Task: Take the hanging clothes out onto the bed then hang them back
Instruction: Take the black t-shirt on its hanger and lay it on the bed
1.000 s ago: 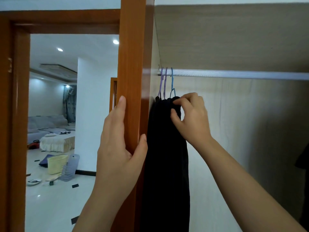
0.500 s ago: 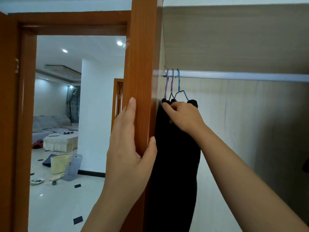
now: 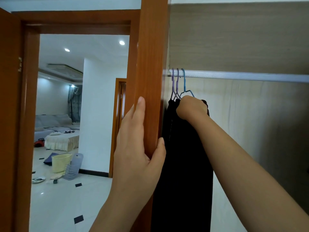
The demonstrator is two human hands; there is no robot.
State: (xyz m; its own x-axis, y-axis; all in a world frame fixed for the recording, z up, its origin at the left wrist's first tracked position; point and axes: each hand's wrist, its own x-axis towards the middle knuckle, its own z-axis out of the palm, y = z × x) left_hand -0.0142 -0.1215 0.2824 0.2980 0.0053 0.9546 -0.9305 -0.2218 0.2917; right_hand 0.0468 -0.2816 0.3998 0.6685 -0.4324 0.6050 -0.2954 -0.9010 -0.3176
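Black clothes [image 3: 184,164] hang from two purple hangers [image 3: 174,84] and one blue hanger [image 3: 184,86] at the left end of the silver wardrobe rail [image 3: 242,77]. My right hand [image 3: 192,108] is closed over the top of the black garment on the blue hanger, just below the hook. My left hand [image 3: 137,144] wraps the edge of the orange wooden wardrobe post [image 3: 152,64], thumb on the inner side. The bed is out of sight.
The wardrobe's pale wood back panel [image 3: 250,131] is bare to the right of the clothes. Through the open doorway [image 3: 75,114] lies a tiled floor with a yellow bin [image 3: 60,162], a wire rack and a sofa far back.
My right hand has closed down over the top of the black garment, turning the blue hanger's shoulder outward. The view has shifted so the wardrobe sits further right. My left hand keeps its hold.
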